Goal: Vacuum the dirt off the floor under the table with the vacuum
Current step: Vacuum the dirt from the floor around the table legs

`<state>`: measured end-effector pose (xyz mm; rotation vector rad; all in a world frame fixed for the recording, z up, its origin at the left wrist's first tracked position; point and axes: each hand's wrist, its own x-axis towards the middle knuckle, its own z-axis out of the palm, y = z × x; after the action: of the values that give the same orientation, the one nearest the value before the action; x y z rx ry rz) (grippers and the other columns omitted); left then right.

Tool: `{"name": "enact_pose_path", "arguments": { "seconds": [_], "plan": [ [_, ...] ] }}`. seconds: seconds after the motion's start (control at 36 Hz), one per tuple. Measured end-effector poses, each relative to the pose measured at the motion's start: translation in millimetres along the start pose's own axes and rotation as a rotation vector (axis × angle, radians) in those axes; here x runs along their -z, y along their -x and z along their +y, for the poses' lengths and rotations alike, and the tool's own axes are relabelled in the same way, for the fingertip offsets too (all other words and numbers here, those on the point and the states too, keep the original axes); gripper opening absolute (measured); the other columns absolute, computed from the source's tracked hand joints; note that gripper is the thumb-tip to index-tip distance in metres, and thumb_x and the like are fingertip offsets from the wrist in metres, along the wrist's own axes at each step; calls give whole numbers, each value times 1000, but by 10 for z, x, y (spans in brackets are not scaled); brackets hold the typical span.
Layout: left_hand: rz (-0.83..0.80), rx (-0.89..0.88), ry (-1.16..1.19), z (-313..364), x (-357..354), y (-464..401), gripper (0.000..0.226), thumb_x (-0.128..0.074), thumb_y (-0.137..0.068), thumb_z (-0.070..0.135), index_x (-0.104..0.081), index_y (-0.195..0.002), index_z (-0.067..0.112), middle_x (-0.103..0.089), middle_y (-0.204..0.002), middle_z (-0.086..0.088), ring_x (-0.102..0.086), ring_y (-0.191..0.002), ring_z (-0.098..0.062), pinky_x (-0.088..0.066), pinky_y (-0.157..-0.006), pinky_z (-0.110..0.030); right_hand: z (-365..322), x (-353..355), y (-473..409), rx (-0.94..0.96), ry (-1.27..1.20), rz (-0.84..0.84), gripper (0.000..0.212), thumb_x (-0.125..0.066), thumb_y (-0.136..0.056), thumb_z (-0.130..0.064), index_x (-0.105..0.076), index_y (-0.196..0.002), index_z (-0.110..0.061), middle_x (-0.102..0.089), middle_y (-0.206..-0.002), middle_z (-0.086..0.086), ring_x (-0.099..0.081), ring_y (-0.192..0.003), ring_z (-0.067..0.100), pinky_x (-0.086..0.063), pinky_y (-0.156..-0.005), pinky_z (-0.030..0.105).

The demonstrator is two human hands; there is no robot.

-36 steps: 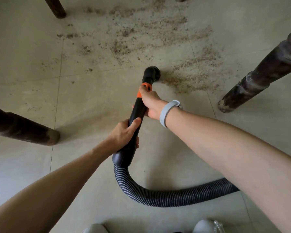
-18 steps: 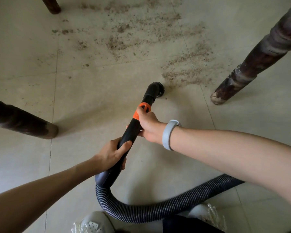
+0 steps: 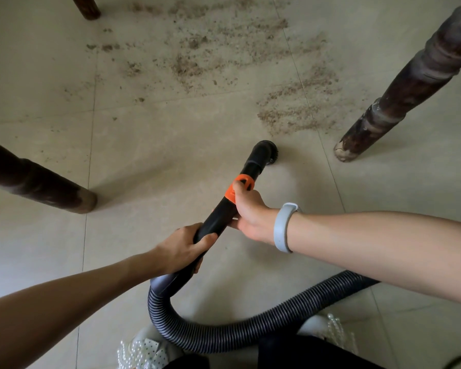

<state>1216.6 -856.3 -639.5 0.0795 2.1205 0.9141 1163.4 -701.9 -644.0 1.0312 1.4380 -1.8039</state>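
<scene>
A black vacuum wand [image 3: 218, 214] with an orange collar [image 3: 240, 188] slants up to a round brush nozzle [image 3: 267, 153] resting on the pale tiled floor. My left hand [image 3: 183, 249] grips the wand's lower end, just above the ribbed grey hose [image 3: 224, 336]. My right hand [image 3: 248, 211], with a grey wristband, grips the wand at the orange collar. Brown dirt [image 3: 296, 113] lies scattered just beyond the nozzle to the right, and more dirt [image 3: 197, 57] is spread farther back across the tiles.
Dark wooden table legs stand around: one at right [image 3: 399, 94], one at left [image 3: 37, 182], one at top left [image 3: 87, 6]. The hose loops by my white beaded shoes [image 3: 144, 350] at the bottom edge.
The nozzle has been drawn back toward me, off the dirt patch near the right table leg. Both hands kept their grip and came back with the wand.
</scene>
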Motion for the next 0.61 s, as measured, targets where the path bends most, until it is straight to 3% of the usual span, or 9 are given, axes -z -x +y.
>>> {"name": "enact_pose_path", "arguments": {
  "seconds": [0.19,0.47,0.61],
  "plan": [
    [64,-33,-13,197,131,-279,34,-44,-98,38,-52,-93,5,-64,-51,2,-61,-50,-14,-50,-60,-20,-306,29,-134,75,5,61,25,-35,-101,-37,-45,-97,-14,-51,-103,8,-54,-109,30,-51,-92,47],
    [171,-9,6,248,235,-491,31,-40,-100,37,-49,-85,11,-66,-53,-1,-62,-52,-12,-43,-58,-17,-623,-118,-358,101,119,37,28,-35,-100,-38,-42,-107,-12,-52,-107,11,-55,-111,32,-52,-89,47],
    [254,13,121,310,278,-645,31,-41,-99,36,-50,-85,9,-64,-49,-2,-58,-46,-11,-41,-49,-13,-817,-209,-455,122,172,37,29,-36,-100,-38,-46,-95,-12,-52,-103,10,-55,-112,32,-53,-87,45]
  ]
}}
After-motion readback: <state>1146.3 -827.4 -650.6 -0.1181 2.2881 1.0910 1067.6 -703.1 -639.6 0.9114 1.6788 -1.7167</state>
